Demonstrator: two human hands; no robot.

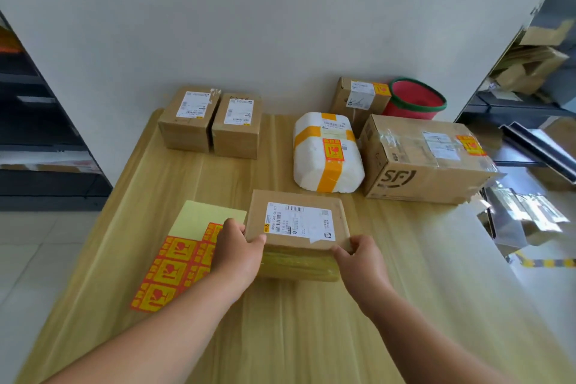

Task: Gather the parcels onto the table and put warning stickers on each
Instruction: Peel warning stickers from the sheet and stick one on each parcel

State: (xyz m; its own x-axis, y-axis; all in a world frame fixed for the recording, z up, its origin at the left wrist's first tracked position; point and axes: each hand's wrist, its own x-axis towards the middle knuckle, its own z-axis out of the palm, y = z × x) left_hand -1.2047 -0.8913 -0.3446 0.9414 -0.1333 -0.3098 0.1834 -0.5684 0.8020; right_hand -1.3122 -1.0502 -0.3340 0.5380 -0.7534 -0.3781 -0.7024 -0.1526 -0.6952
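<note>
A flat parcel (299, 229) is gripped at its near corners by the left hand (238, 248) and right hand (358, 259); the sticker sheet (177, 262) is partly hidden; open table (296, 337) lies near.

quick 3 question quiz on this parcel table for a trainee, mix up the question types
1. True or false: the white parcel already carries a warning sticker.
2. How many plain brown boxes stand side by side at the far left of the table?
3. The sticker sheet lies: A) under the left hand, beside the held parcel; B) on the SF box; C) in the red bucket.

Key:
1. True. A red and yellow sticker sits on its tape band.
2. Two, and neither shows a warning sticker.
3. A. The right hand grips the parcel's other near corner.
</note>
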